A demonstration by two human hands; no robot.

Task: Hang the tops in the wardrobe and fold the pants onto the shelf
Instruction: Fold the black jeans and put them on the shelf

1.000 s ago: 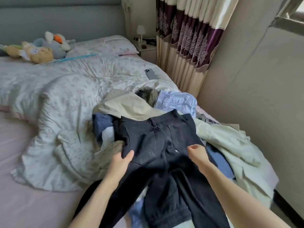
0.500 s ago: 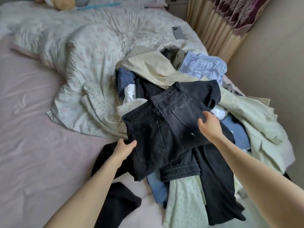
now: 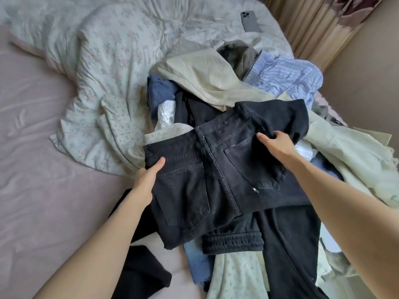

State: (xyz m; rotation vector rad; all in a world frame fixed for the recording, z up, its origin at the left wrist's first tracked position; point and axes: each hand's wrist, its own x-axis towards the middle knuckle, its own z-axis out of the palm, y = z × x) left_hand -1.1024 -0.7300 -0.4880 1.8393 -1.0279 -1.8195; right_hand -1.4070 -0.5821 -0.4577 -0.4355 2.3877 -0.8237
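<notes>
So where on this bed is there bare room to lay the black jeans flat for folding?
Bare pink sheet lies left of the left hand, bordered above by the floral duvet. Right of the black jeans, the clothes pile crowds everything to the wall.

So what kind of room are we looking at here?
Most likely a bedroom: a bed with a rumpled floral quilt, a heap of clothes on it, and curtains in the corner.
</notes>
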